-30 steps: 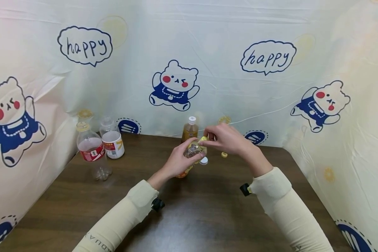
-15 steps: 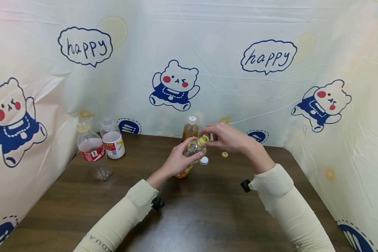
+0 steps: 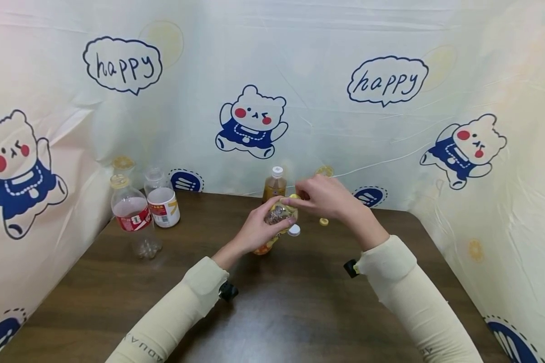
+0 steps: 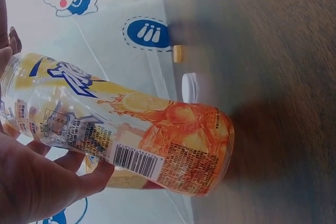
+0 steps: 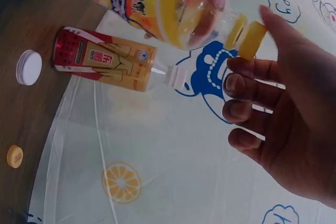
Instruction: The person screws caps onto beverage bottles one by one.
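Note:
My left hand [image 3: 257, 229] grips a clear plastic bottle [image 4: 131, 124] around its upper body, with its neck tilted up toward my right hand. Its yellow label shows lemon and orange-red ice cubes. At the bottle's mouth, the thumb and index finger of my right hand [image 3: 324, 199] pinch a yellow cap [image 5: 253, 40]. A yellow ring [image 5: 239, 27] circles the neck just below that cap. The other right fingers are bent and touch nothing in the right wrist view. The bottle's base hangs over the dark wooden table [image 3: 290, 307].
Behind the hands stands a bottle of amber drink [image 5: 105, 59] with a white cap. A loose white cap [image 3: 293, 230] and a small yellow cap [image 3: 324, 221] lie nearby. Two clear bottles, one red-labelled [image 3: 133, 217] and one white-labelled [image 3: 163, 206], stand at left. A printed curtain [image 3: 318, 131] encloses the table.
My right hand has turned about the yellow cap, fingers first beside it, now with the thumb swung across it. My left hand and the bottle stay nearly in place.

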Demonstrator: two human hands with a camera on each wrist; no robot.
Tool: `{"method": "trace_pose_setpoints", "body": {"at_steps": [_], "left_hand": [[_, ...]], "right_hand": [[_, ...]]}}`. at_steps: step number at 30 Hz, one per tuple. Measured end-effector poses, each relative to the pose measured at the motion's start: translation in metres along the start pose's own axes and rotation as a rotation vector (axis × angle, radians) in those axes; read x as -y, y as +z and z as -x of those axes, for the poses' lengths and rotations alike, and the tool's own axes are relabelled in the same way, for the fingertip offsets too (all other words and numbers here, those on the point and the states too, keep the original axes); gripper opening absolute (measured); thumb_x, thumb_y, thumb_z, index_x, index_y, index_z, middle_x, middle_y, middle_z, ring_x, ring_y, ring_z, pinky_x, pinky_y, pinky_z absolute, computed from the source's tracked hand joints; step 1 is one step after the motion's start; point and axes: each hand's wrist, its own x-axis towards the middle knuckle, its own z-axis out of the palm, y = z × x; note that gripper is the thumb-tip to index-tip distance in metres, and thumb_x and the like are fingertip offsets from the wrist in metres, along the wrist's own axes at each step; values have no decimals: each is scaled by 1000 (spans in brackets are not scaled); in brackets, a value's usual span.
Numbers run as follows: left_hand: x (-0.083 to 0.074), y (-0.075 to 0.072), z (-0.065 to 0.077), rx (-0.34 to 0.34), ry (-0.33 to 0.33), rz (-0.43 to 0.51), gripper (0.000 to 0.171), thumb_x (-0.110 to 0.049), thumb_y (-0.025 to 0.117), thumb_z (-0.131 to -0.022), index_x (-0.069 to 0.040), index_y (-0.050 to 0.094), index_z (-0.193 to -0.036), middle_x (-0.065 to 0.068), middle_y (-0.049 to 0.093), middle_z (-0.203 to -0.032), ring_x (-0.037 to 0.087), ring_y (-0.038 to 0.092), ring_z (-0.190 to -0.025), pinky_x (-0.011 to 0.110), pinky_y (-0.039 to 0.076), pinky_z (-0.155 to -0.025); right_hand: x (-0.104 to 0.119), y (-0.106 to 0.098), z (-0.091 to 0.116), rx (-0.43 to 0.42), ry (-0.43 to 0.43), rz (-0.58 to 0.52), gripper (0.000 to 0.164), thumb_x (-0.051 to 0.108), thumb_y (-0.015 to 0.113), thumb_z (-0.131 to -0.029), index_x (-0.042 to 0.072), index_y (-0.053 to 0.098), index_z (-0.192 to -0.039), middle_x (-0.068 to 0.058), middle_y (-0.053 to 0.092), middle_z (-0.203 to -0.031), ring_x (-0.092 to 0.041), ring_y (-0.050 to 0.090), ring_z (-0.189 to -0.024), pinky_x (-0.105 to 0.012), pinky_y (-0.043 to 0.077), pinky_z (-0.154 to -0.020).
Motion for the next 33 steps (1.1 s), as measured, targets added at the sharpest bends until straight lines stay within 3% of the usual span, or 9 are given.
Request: {"method": "trace_pose_setpoints", "body": {"at_steps": [4, 8, 12, 16, 20, 25, 29, 33], "left_hand": [[1, -2, 0, -4, -5, 17, 53, -62, 64, -78, -52, 42, -125, -4, 55, -116, 20, 57, -95, 38, 52, -70], [2, -4, 0, -13, -34, 36, 53, -62, 63, -78, -53, 41, -125, -4, 54, -114, 22, 57, -93, 39, 52, -68], [1, -5, -1, -20, -25, 29, 52, -62, 63, -78, -52, 42, -124, -6, 54, -113, 22, 58, -94, 39, 52, -68], [1, -4, -2, -8, 0, 18, 52, -61, 64, -78, -50, 43, -125, -6, 55, -113, 20, 58, -94, 37, 52, -68], [1, -3, -1, -6, 5, 14, 53, -61, 65, -78, -49, 43, -125, -5, 56, -112, 19, 59, -92, 36, 52, -68], [0, -1, -1, -9, 23, 7, 51, -57, 65, -79, -49, 44, -125, -6, 56, -113, 18, 59, -92, 35, 52, -68], [1, 0, -1, -7, 36, 4, 51, -56, 66, -80, -51, 43, -126, -7, 56, -113, 18, 59, -92, 35, 52, -68], [1, 0, -1, -9, 39, 6, 54, -58, 65, -79, -48, 44, -127, -7, 57, -113, 17, 59, -92, 36, 51, -69]], "right_hand": [[-1, -8, 3, 12, 24, -92, 48, 65, 38, -90, 25, 63, -101, 7, 59, -71, -11, 55, -62, -29, 46, -57], [-2, -20, 6, 51, -30, -170, 45, 52, 51, -91, 26, 51, -128, 8, 60, -91, -12, 57, -69, -29, 49, -63], [0, -25, 7, 120, -100, -181, 52, 38, 63, -89, 30, 43, -136, 5, 56, -102, -13, 57, -75, -27, 49, -64], [3, -22, 5, 155, -140, -179, 44, 32, 65, -89, 27, 50, -130, 6, 58, -100, -12, 57, -77, -26, 49, -66], [3, -18, 2, 145, -158, -163, 28, 28, 65, -89, 21, 59, -116, 10, 60, -87, -10, 57, -71, -26, 49, -62], [4, -13, 0, 104, -92, -130, 16, 36, 64, -89, 22, 63, -94, 5, 57, -67, -12, 52, -58, -28, 44, -52], [5, -9, -1, 52, -9, -9, 36, 54, 53, -89, 23, 60, -72, 4, 51, -57, -13, 48, -51, -30, 39, -46], [5, -9, 0, 20, 58, 98, 59, 68, 29, -90, 24, 59, -66, 5, 47, -52, -14, 47, -52, -31, 37, -49]]}}
